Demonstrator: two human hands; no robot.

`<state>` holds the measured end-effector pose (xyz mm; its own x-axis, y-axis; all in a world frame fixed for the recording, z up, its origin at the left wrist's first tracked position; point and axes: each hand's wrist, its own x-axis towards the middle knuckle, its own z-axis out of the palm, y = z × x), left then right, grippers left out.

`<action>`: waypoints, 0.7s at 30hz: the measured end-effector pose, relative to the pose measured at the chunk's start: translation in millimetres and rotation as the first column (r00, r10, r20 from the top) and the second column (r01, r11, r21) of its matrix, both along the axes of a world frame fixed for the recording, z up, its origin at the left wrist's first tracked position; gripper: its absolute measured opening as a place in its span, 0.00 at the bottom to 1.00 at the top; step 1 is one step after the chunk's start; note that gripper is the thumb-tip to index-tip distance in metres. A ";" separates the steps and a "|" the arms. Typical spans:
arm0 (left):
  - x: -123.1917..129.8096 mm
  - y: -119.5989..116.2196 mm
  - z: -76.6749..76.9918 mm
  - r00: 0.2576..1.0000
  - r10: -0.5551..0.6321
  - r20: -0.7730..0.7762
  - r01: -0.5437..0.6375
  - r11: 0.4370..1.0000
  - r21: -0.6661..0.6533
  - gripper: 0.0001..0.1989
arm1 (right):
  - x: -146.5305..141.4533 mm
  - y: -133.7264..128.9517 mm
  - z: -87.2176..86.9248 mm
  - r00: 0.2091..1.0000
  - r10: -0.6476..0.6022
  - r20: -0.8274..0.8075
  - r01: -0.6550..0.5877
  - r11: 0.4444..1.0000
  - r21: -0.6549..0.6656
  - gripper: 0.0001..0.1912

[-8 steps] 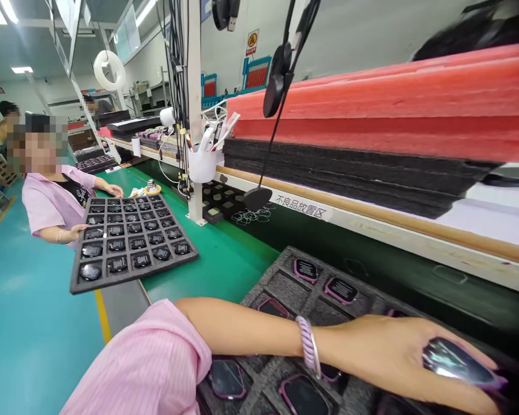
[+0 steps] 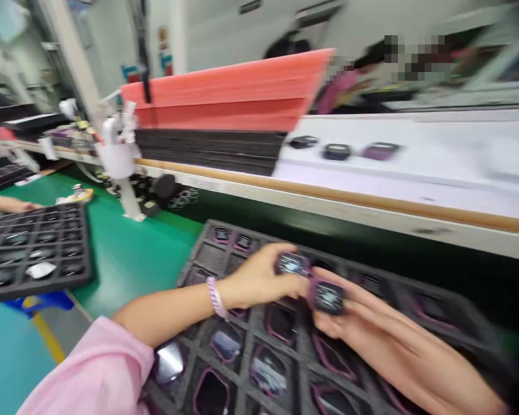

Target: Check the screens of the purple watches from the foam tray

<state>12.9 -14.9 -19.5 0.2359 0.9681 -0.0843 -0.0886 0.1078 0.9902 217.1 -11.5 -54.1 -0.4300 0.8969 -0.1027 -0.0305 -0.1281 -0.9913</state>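
left hand (image 2: 259,282) holding watch (image 2: 292,264), right hand (image 2: 363,328) holding second watch (image 2: 328,298), over foam tray (image 2: 210,256)

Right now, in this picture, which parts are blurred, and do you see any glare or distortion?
In the head view, motion blur softens the whole frame, worst on the right hand and at the far right; glare whitens a glossy device in the foam tray; the wide lens slightly bends the wooden rail.
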 end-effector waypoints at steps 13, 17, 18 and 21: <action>4.4 1.5 8.8 0.988 -0.068 0.140 0.072 0.997 -0.028 0.28 | 4.7 4.1 7.4 0.938 0.003 -0.346 -0.011 1.000 -0.023 0.26; 6.1 0.6 6.5 0.987 -0.091 0.135 0.094 0.995 -0.016 0.24 | 4.4 4.1 8.0 0.948 -0.006 -0.319 0.010 1.000 0.009 0.25; 6.5 0.4 6.2 0.987 -0.096 0.127 0.098 0.995 -0.011 0.23 | 4.2 4.0 8.9 0.950 -0.010 -0.312 0.015 1.000 0.014 0.25; 7.1 0.1 5.9 0.990 -0.099 0.100 0.099 0.995 0.005 0.21 | 3.5 3.0 11.3 0.955 -0.009 -0.297 0.016 1.000 0.022 0.24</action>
